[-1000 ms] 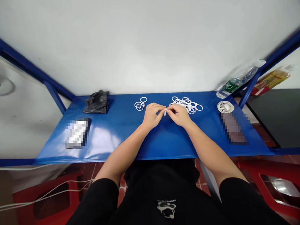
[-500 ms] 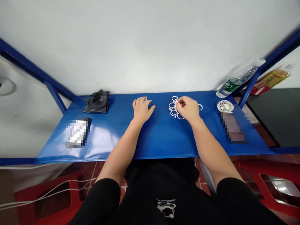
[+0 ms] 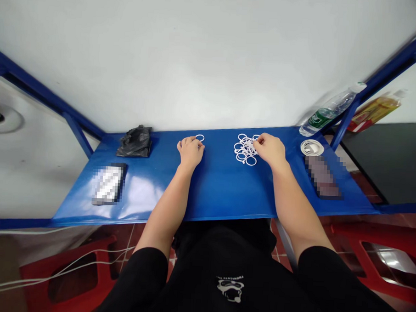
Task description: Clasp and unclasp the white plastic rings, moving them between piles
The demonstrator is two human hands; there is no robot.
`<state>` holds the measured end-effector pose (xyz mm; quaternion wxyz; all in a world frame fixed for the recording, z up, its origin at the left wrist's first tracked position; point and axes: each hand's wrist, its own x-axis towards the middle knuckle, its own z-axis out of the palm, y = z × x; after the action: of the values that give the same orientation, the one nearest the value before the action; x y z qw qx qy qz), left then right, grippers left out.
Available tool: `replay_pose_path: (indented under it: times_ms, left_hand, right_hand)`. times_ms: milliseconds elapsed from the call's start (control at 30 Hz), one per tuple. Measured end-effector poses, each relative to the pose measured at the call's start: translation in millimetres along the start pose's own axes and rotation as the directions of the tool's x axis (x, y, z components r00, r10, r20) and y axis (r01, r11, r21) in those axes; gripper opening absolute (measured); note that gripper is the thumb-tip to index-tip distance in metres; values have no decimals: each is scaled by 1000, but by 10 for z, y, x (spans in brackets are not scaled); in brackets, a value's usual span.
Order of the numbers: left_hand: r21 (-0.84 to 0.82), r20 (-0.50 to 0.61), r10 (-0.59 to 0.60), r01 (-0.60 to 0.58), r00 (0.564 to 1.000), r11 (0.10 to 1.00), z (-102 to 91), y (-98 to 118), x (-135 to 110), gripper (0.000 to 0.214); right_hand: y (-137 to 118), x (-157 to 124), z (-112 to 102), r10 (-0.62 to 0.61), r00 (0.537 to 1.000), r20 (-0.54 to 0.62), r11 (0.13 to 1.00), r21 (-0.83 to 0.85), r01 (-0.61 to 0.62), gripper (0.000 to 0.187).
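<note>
A blue shelf [image 3: 220, 193] carried a black bag [image 3: 135, 142] far left, a blurred flat object [image 3: 108, 184] near left, white rings [image 3: 245, 150] at centre, a cable coil [image 3: 312, 147] and a bottle [image 3: 329, 109] far right.

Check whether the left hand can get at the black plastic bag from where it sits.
Probably yes: the left hand rests by a few white rings, and only bare blue table lies between it and the black plastic bag.
</note>
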<state>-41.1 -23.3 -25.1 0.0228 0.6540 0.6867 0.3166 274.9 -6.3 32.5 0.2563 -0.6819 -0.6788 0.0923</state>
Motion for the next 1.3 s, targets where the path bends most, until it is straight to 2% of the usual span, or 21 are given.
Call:
replay_pose_path:
  times_ms: [133, 267, 367, 467, 567, 733, 867, 1133, 1300]
  left_hand:
    - [-29, -15, 21, -21, 1000, 999, -57, 73, 0, 9]
    - [-92, -14, 66, -67, 998, 993, -97, 155, -6, 8]
    - [-185, -4, 135, -133, 991, 974, -83, 238, -27, 6]
    - [-343, -2, 204, -192, 979, 920, -34, 358, -86, 7]
    - [-453, -39, 273, -260, 961, 853, 17, 490, -183, 9]
    - [-541, -82, 351, -337, 933, 770, 66, 623, -320, 8]
    - [-549, -91, 348, -338, 933, 764, 76, 635, -341, 11]
    - [-583, -139, 331, -347, 933, 735, 105, 594, -311, 11]
    - [-574, -176, 310, -353, 934, 739, 141, 572, -301, 16]
  right_hand:
    - [-101, -60, 3, -40, 999, -12, 994, 96, 41, 19]
    - [-232, -170, 111, -205, 978, 42, 960, 203, 192, 18]
    - [-332, -278, 257, -391, 911, 128, 903, 244, 353, 13]
    - [-415, -374, 383, -492, 848, 195, 859, 263, 438, 16]
    - [-458, -417, 429, -512, 830, 221, 850, 268, 453, 17]
    - [-452, -398, 402, -498, 848, 180, 844, 324, 428, 18]
    - [-442, -398, 420, -542, 825, 158, 817, 328, 474, 19]
    - [-428, -402, 446, -538, 842, 42, 792, 367, 488, 27]
    - [-412, -404, 469, -556, 831, -3, 773, 366, 518, 28]
